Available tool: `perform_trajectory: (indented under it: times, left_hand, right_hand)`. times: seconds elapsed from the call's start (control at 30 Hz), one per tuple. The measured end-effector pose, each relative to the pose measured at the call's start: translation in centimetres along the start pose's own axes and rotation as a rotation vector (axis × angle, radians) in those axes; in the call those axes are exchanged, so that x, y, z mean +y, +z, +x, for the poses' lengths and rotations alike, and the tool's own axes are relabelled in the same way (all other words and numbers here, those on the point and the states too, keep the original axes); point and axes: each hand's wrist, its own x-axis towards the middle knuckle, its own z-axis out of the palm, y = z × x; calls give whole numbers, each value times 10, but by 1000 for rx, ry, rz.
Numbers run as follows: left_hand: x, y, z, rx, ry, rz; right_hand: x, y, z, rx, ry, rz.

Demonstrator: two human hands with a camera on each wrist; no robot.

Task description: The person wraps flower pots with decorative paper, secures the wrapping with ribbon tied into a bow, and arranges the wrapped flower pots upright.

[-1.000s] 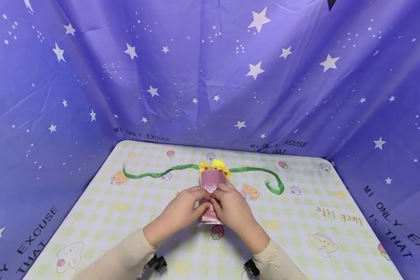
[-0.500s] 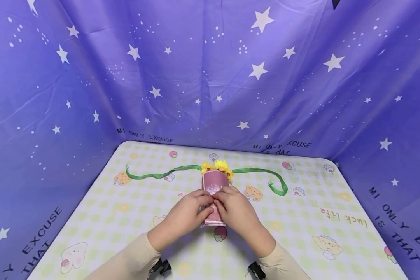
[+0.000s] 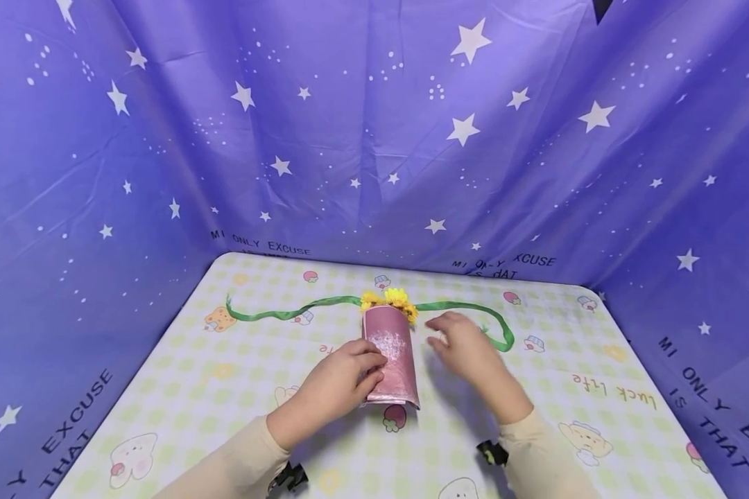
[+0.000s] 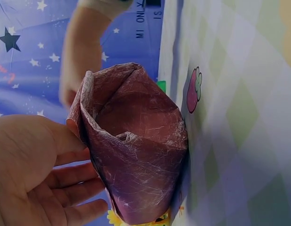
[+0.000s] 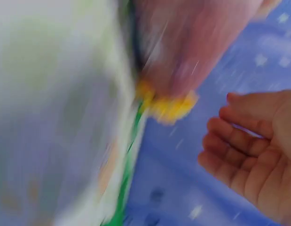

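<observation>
A pink paper wrap (image 3: 392, 357), rolled into a tube, lies on the table with yellow flowers (image 3: 396, 298) showing at its far end. My left hand (image 3: 340, 374) rests on the wrap's left side; in the left wrist view its thumb (image 4: 65, 139) touches the paper edge and the fingers are loosely bent. That view also looks into the wrap's near opening (image 4: 136, 110), with folded paper inside. My right hand (image 3: 468, 346) is off the wrap, to its right, holding nothing, fingers slightly bent. Green ribbon (image 3: 455, 305) extends from both sides of the flowers.
The table (image 3: 181, 388) has a pale checked cloth with printed cartoons. A purple-blue curtain (image 3: 349, 138) with white stars surrounds its back and sides. Black camera mounts (image 3: 492, 454) sit at the wrists.
My right hand has let go of the wrap and moved right. The wrap's near end has spread wider. My left hand stays on it, and the ribbon lies as before.
</observation>
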Motion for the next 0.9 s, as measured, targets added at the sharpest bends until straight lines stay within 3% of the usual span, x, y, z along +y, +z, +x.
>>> perform_trajectory:
  times: [0.2, 0.4, 0.5, 0.67, 0.77, 0.9]
  left_hand:
    - [0, 2, 1, -1, -6, -4]
    - [0, 2, 0, -2, -4, 5]
    - [0, 2, -1, -4, -3, 9]
    - [-1, 3, -1, -7, -3, 11]
    - [0, 2, -1, -3, 2, 11]
    - [1, 3, 0, 9, 11, 15]
  right_hand:
    - [73, -3, 6, -33, 151, -155]
    - [109, 8, 0, -103, 143, -218]
    - [121, 7, -2, -99, 111, -192]
    - [139, -16, -7, -70, 6, -101]
    - [151, -40, -18, -49, -50, -106]
    - [169, -68, -38, -89, -48, -150]
